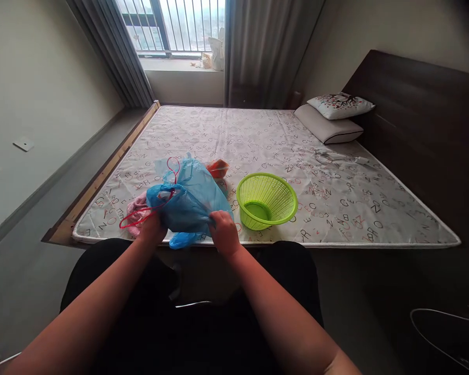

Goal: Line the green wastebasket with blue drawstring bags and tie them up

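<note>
A thin blue plastic bag [191,203] is spread between my two hands near the front edge of the mattress. My left hand [154,228] is closed on the bag's left side, its fingertips partly hidden by the plastic. Pinched in my right hand [224,232] is the bag's right edge. A red wire hanger [131,221] sticks out at the bag's left, and its red loop [173,165] rises above it. Pink fabric [135,208] lies beside my left hand. Behind the bag sits an orange-red bundle [218,169]. To the right stands a light green plastic basket [268,200].
The mattress [250,135] has a letter print and rests on a wooden bed frame [113,166]. Two pillows [336,117] are stacked by the dark headboard [414,99]. A white cable [340,157] lies on the mattress, and another cable [433,315] hangs at the lower right.
</note>
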A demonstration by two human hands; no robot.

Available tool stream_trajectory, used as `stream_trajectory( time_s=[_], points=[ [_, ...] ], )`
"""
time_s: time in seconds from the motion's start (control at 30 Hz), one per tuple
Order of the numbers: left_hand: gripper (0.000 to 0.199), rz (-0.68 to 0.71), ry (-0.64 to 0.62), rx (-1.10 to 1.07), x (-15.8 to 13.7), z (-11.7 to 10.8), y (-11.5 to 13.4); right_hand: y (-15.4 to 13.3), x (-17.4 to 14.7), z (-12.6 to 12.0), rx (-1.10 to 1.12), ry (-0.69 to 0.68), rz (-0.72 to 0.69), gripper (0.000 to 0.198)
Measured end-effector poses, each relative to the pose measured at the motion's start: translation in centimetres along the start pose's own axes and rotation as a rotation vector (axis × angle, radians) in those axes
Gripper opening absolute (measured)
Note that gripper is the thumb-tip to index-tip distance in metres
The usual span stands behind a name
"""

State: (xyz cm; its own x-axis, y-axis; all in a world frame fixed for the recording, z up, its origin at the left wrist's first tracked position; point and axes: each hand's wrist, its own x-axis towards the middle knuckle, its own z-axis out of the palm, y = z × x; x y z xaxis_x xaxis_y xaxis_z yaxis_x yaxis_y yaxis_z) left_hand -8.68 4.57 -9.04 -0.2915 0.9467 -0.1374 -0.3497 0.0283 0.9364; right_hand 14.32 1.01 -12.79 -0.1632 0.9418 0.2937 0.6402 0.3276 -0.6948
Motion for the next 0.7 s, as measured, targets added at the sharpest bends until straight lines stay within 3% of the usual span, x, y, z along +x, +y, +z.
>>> stream_trajectory(
  time_s=[0.07,0.13,0.2,0.27,0.37,0.43,0.53,0.7],
  points=[
    [0.051,-0.070,-0.083,0.015,-0.4,0.0,-0.2,0.4,0.2,0.4,0.149,0.021,0.087,0.021],
    [0.057,-0.174,-0.220,0.114,-1.0,0.0,-0.2,0.8,0.7,0.6,0.398,0.039,0.218,0.035],
    [0.052,-0.239,-0.344,0.238,-1.6,-0.1,-0.1,0.8,1.3,0.6,0.671,0.059,0.315,0.051],
    [0.039,-0.274,-0.428,0.346,-1.8,-0.3,0.1,0.6,1.8,0.3,0.863,0.027,0.310,0.061],
    [0.026,-0.278,-0.497,0.481,-1.7,-0.5,0.2,0.2,1.9,-0.1,0.929,-0.133,0.255,0.068],
    [0.024,-0.197,-0.527,0.568,-1.5,-0.6,0.0,0.0,1.5,-0.2,0.866,-0.207,0.274,0.063],
    [0.030,-0.088,-0.450,0.589,-1.2,-0.9,-0.5,0.1,1.1,-0.3,0.724,-0.142,0.311,0.045],
    [0.045,0.024,-0.014,0.384,-0.7,-1.0,-0.3,0.2,1.3,-1.1,0.775,-0.067,0.346,0.038]
  ],
)
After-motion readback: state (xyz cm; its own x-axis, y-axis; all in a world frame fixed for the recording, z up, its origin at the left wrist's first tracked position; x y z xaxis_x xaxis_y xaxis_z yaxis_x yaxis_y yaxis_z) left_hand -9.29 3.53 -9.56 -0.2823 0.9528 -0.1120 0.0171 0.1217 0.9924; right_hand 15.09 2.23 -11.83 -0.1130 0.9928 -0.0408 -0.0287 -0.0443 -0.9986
